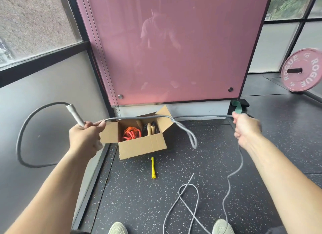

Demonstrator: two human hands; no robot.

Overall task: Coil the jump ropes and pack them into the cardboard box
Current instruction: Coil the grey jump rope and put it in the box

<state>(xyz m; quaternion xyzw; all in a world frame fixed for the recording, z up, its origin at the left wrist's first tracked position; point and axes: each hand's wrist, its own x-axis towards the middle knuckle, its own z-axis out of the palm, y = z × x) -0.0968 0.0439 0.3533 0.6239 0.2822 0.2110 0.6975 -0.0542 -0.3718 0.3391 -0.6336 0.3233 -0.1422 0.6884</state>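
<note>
The left hand (pixel 83 136) clasps the white handle (pixel 75 115) and a loop of grey jump rope (pixel 200 116). The right hand (pixel 246 127), fisted round the rope, stretches a span taut, likely to size the next coil. The open cardboard box (pixel 144 146) sits on the floor (pixel 139 199) beyond.

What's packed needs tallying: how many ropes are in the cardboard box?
2 visible: an orange rope coiled in the left half of the cardboard box, a dark rope with wooden handles on its right. More may be hidden beneath.
</note>
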